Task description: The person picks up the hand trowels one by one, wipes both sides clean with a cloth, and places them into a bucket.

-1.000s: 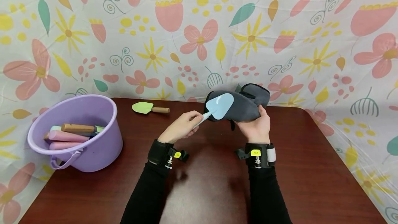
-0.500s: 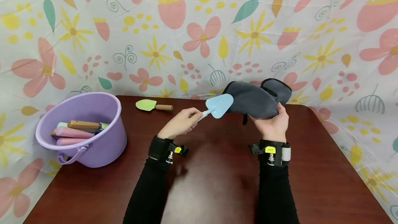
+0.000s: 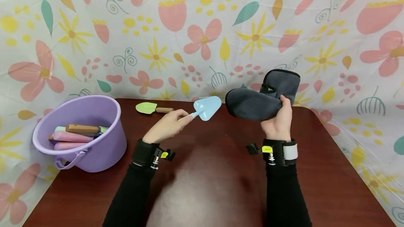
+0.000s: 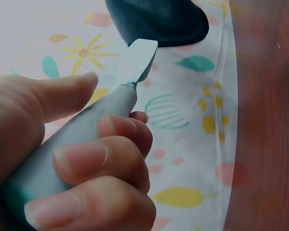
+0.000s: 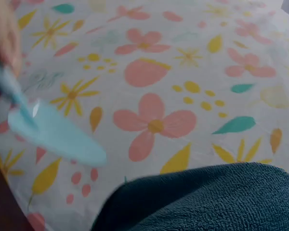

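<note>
A small light blue hand trowel [image 3: 206, 107] is held out over the table by my left hand [image 3: 165, 127]. In the left wrist view, curled fingers [image 4: 103, 163] wrap the trowel's pale handle [image 4: 72, 144], with the thumb along its other side. My right hand [image 3: 277, 123] grips a folded dark grey cloth [image 3: 252, 104] with black edging, thumb in front and the other fingers mostly hidden. One part of the cloth stands up and another droops left. The trowel blade's tip points towards the cloth, with a gap between. The cloth's textured surface [image 5: 221, 202] fills the bottom of the right wrist view.
A purple bucket [image 3: 107, 150] stands at the left with several tools inside, among them pink and wooden handles. A green trowel [image 3: 146, 108] with a wooden handle lies near the table's back edge. A flower-print sheet [image 3: 202, 27] hangs behind the brown table [image 3: 214, 178].
My left hand has drawn the blue trowel leftward, off the front of the cloth. My right hand has moved the cloth right, and its right part now stands taller.
</note>
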`<state>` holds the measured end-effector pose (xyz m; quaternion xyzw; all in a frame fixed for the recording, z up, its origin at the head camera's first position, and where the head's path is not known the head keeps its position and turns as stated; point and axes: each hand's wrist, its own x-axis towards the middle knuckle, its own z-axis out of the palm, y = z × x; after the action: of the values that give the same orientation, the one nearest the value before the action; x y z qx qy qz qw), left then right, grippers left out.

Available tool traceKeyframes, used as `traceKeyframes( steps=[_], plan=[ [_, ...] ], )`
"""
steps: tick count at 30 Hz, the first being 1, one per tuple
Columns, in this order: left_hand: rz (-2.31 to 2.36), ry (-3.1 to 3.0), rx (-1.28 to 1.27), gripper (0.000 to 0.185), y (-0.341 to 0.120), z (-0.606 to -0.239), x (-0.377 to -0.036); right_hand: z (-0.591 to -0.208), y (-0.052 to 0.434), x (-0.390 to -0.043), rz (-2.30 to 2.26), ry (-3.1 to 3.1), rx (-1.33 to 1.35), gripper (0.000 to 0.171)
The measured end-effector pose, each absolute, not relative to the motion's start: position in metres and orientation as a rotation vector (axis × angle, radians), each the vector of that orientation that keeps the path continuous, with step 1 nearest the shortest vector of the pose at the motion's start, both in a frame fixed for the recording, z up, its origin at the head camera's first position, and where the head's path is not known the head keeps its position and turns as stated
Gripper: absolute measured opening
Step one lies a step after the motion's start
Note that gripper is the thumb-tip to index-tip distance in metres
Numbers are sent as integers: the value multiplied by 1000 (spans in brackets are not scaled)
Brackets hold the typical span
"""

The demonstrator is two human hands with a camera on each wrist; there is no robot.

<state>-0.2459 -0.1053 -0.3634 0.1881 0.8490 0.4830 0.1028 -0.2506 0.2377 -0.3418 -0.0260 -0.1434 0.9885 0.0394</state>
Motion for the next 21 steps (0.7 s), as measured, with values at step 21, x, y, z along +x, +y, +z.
traceKeyframes(
  steps=[21],
  plan=[
    [616, 3001, 266, 35, -253, -251, -192, -339, 250, -258, 2660, -1653, -108, 62]
  ],
)
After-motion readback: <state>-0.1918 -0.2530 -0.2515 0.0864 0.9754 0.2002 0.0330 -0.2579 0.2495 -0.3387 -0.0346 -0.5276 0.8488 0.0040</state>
